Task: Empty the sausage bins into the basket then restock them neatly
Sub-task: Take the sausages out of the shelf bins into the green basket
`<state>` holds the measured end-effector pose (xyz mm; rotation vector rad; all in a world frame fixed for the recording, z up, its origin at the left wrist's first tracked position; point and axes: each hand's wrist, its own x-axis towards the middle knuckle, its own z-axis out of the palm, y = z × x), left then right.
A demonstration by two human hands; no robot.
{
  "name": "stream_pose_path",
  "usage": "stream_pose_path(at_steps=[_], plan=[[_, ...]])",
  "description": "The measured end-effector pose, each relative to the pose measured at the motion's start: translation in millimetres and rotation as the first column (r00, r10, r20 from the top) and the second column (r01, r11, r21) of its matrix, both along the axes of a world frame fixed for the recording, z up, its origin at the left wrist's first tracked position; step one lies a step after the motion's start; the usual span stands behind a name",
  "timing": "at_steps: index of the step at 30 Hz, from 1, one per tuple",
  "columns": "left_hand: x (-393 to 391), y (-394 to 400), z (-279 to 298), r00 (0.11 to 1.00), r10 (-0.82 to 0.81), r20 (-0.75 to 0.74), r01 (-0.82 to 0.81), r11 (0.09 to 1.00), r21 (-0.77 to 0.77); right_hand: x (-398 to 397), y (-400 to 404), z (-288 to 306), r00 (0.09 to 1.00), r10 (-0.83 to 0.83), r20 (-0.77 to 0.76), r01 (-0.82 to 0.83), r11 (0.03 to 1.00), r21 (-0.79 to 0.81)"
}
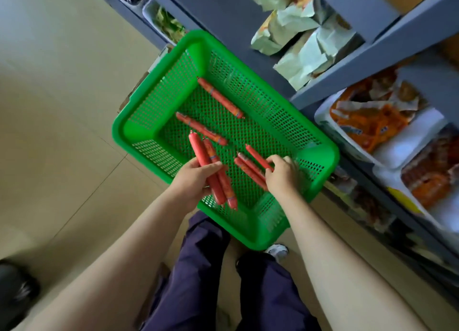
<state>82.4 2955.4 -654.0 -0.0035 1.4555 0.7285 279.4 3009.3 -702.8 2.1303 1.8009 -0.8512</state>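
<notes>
Left hand (196,179) grips two sausages (213,174) lengthwise, likely bundling them for restocking. Right hand (282,175) pinches three more at the basket's (139,122) four o'clock; two loose sausages (201,128) lie toward eleven.

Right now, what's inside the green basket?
Two red sausages lie loose on the green basket floor. The left hand grips two more; the right hand grips about three. Anything under the hands is hidden.
</notes>
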Motion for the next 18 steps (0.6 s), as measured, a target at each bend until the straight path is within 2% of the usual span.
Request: stream_pose_path(at_steps=[3,5,7,8,9,10,12,14,16,18], plan=[[1.2,-0.8,-6.1,1.0,0.021,0.004,-0.021,1.0,-0.007,3.8,0.5,-6.7,1.0,0.02,0.013,-0.02,0.998,-0.062],[1.0,-1.0,-7.7,0.999,0.044,0.016,-0.044,0.999,-0.018,1.9,1.8,-3.2,1.0,0.005,-0.015,-0.005,0.999,-0.043],[-0.4,-0.7,-8.6,0.996,0.074,0.046,-0.074,0.997,-0.016,-6.2,5.0,9.5,0.975,-0.118,-0.19,0.119,0.993,-0.006],[-0.8,0.5,-8.3,0.994,0.092,0.063,-0.092,0.996,-0.006,-14.5,5.8,20.5,0.901,-0.251,-0.354,0.242,0.968,-0.07],[-1.0,2.5,-7.8,0.991,0.112,0.078,-0.113,0.994,0.007,-24.7,5.6,33.5,0.767,-0.394,-0.506,0.33,0.919,-0.216],[-0.8,4.8,-6.8,0.987,0.134,0.086,-0.137,0.99,0.024,-33.8,4.4,42.6,0.637,-0.494,-0.592,0.336,0.869,-0.364],[-2.3,9.8,-4.3,0.975,0.201,0.091,-0.207,0.976,0.071,-47.5,-0.5,48.5,0.535,-0.579,-0.615,0.239,0.802,-0.547],[-7.6,15.0,-5.3,0.962,0.265,0.069,-0.272,0.954,0.13,-60.1,-4.4,47.0,0.443,-0.658,-0.609,0.227,0.74,-0.633],[-9.7,21.9,-8.5,0.951,0.306,0.045,-0.309,0.938,0.157,-68.2,-5.2,46.8,0.272,-0.763,-0.587,0.351,0.646,-0.678],[-13.4,28.0,-16.1,0.939,0.342,0.033,-0.343,0.925,0.162,-80.3,-5.0,42.4,0.05,-0.836,-0.547,0.462,0.505,-0.73]])
